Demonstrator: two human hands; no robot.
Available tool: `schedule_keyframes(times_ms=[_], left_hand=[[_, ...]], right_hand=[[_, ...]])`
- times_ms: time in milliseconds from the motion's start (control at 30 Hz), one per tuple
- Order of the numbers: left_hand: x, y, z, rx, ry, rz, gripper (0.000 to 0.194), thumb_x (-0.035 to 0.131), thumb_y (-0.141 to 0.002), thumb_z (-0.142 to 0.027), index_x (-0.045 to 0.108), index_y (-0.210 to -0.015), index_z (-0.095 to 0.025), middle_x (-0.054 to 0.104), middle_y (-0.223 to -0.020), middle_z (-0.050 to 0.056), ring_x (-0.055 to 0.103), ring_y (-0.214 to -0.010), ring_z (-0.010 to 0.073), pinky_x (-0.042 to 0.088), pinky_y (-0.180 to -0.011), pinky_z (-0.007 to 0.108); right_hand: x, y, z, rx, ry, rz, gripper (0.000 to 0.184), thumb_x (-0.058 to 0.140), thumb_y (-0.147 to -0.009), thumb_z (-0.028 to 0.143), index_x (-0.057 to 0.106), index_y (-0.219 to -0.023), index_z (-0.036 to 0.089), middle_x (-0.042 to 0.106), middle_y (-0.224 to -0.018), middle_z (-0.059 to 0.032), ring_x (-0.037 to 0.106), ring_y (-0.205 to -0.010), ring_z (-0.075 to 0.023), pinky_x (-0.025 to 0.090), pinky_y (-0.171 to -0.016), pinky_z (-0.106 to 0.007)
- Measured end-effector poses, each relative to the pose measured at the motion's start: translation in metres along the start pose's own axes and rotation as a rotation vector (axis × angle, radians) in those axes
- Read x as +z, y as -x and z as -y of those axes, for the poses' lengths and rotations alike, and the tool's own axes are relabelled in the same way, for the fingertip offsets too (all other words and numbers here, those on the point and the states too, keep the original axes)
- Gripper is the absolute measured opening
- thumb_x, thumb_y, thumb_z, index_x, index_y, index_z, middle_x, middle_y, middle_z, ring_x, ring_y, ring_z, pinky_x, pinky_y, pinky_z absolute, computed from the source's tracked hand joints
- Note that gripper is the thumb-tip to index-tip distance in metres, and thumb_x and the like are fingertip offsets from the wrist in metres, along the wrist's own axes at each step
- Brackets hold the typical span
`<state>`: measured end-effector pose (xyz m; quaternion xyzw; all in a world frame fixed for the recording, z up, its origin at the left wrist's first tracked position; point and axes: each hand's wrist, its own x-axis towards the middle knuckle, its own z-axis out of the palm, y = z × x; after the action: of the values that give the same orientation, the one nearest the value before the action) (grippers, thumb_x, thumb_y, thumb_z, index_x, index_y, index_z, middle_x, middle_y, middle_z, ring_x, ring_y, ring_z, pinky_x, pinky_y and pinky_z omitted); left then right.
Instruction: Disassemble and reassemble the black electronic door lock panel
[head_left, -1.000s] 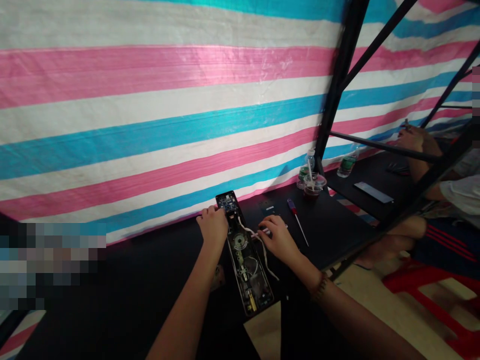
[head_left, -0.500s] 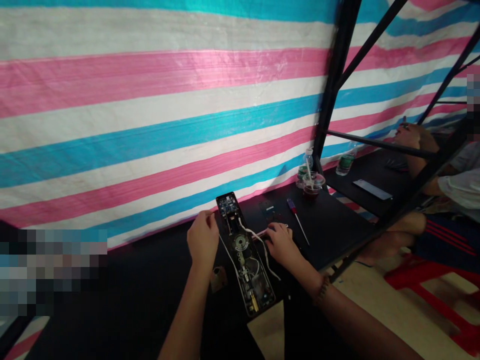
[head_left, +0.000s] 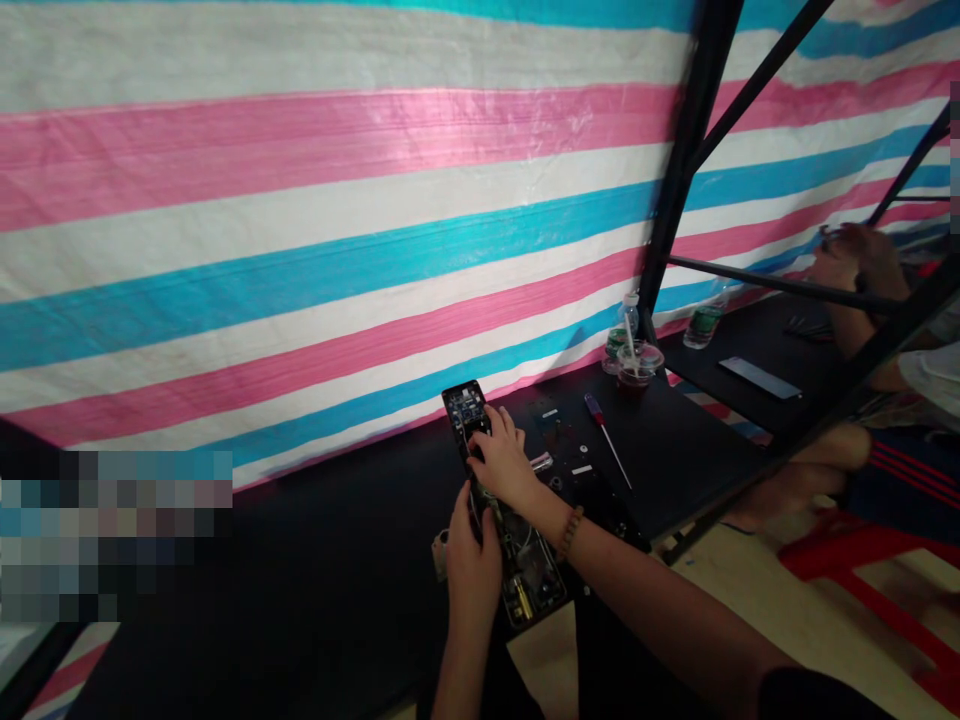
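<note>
A long black housing (head_left: 517, 595), which looks like an opened electronic door lock, lies at a slant on the black table. Its circuit board (head_left: 466, 402) shows at the far end and a brass-coloured cylinder (head_left: 523, 600) at the near end. My left hand (head_left: 476, 550) is closed about its left edge, thumb on the inner side. Over the upper middle of the housing, my right hand (head_left: 502, 460) has its fingers bent down into the casing. Whatever the right fingertips pinch is hidden. A small tan plate (head_left: 439, 555) lies beside my left hand.
A screwdriver (head_left: 607, 440) lies right of the housing, near small loose parts (head_left: 582, 470). A lidded cup (head_left: 639, 364) and a bottle (head_left: 626, 325) stand at the back. Black frame posts (head_left: 675, 170) rise beside the table. Another person's hands (head_left: 855, 260) are at the far right.
My right hand has moved left from the loose parts onto the housing. My left hand has come down and right to the housing's edge. The view has shifted slightly.
</note>
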<state>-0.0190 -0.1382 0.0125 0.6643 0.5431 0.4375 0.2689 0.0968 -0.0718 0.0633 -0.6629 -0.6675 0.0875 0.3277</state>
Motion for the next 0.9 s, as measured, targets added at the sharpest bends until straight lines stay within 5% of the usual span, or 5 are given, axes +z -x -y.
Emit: schedule_keyframes(times_ms=[233,500,733,900], left_hand=[[0.022,0.021,-0.008,-0.089,0.111,-0.062,0.056,0.041,-0.097,-0.036,0.036,-0.148,-0.014,0.046,-0.150,0.020,0.043,-0.140,0.0287,0.036,-0.114,0.045],[0.020,0.024,-0.007,-0.276,0.267,-0.018,0.062,0.044,-0.096,-0.042,0.029,-0.150,-0.017,0.061,-0.133,0.020,0.060,-0.122,0.0300,0.046,-0.102,0.046],[0.024,0.025,-0.002,-0.261,0.320,-0.028,0.061,0.046,-0.095,-0.043,0.032,-0.148,-0.018,0.061,-0.131,0.018,0.061,-0.120,0.0288,0.045,-0.102,0.045],[0.022,0.025,-0.001,-0.256,0.340,-0.028,0.060,0.047,-0.094,-0.046,0.035,-0.146,-0.018,0.062,-0.130,0.018,0.060,-0.120,0.0290,0.045,-0.102,0.045]], right_hand=[[-0.002,-0.014,0.007,0.146,-0.043,0.071,0.011,0.066,-0.083,0.020,0.076,-0.087,0.023,0.029,-0.160,-0.0053,0.024,-0.144,-0.0362,0.029,-0.104,-0.053],[-0.006,-0.015,0.009,0.101,0.025,0.174,0.009,0.071,-0.078,0.021,0.075,-0.086,0.018,0.018,-0.165,-0.0082,0.014,-0.147,-0.0420,0.026,-0.104,-0.056],[-0.007,-0.025,0.010,0.191,-0.110,0.119,0.008,0.068,-0.081,0.024,0.076,-0.083,0.024,0.026,-0.162,-0.0012,0.025,-0.144,-0.0364,0.030,-0.104,-0.057],[-0.010,-0.038,0.028,0.140,-0.123,0.174,0.010,0.070,-0.082,0.031,0.077,-0.087,0.025,0.026,-0.162,-0.0026,0.020,-0.146,-0.0384,0.029,-0.104,-0.058]])
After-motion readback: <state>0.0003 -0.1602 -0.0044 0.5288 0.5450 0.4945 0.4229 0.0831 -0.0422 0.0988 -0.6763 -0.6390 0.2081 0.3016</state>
